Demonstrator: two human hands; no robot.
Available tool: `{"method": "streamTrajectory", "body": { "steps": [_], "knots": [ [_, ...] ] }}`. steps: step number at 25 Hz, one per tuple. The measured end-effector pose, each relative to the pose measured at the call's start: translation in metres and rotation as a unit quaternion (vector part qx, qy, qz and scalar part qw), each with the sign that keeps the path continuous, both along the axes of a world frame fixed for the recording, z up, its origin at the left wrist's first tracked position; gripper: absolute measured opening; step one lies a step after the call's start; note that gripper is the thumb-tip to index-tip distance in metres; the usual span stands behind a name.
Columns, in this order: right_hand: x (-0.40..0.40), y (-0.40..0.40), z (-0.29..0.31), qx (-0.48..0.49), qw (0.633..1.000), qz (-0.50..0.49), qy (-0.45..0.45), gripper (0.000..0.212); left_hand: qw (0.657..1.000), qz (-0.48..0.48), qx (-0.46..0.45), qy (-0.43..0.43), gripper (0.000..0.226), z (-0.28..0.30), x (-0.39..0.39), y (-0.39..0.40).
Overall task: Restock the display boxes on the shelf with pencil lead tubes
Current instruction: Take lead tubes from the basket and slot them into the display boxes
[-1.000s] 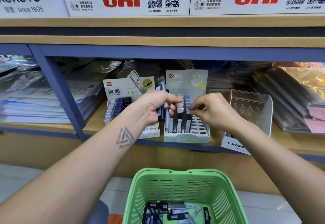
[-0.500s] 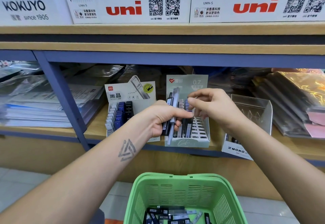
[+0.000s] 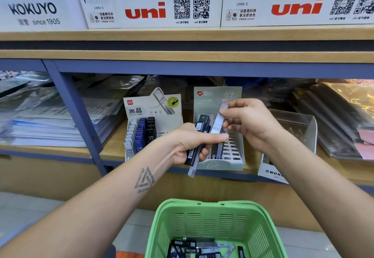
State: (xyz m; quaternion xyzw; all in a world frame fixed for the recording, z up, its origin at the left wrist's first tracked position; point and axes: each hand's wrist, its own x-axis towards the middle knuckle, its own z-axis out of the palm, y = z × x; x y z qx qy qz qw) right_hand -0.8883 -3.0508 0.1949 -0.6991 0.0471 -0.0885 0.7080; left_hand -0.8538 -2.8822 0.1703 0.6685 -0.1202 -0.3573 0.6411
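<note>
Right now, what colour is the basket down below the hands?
Light green, with slotted plastic walls; the basket shows clearly in the head view.

wooden shelf [image 3: 113,148] with two display boxes [image 3: 222,163], clear stand [image 3: 299,124], paper stacks [image 3: 50,128]

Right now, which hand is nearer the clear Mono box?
Right. The right hand is just left of the Mono box; the left hand is farther left, gripping tubes.

Both forearms are bare, no sleeves, watch or rings showing. Left forearm has a dark tattoo [image 3: 144,179] near the wrist, interlocked outline triangles. Short plain nails on both hands.
</note>
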Motion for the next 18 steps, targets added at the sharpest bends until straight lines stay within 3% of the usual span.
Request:
{"method": "streamTrajectory", "body": {
  "steps": [4, 10, 18],
  "knots": [
    [0.001, -0.012, -0.004, 0.030, 0.999, 0.017, 0.001, 0.023, 0.995, 0.032, -0.067, 0.059, 0.016, 0.004, 0.005, 0.013],
    [0.000, -0.009, -0.006, 0.035, 0.999, 0.037, -0.010, 0.017, 0.992, 0.060, -0.070, 0.082, 0.017, 0.010, 0.011, 0.027],
    [0.003, 0.025, -0.008, -0.236, 0.965, 0.111, -0.028, 0.015, 0.987, 0.150, -0.051, 0.009, 0.013, 0.016, 0.025, 0.059]
  ]
}}
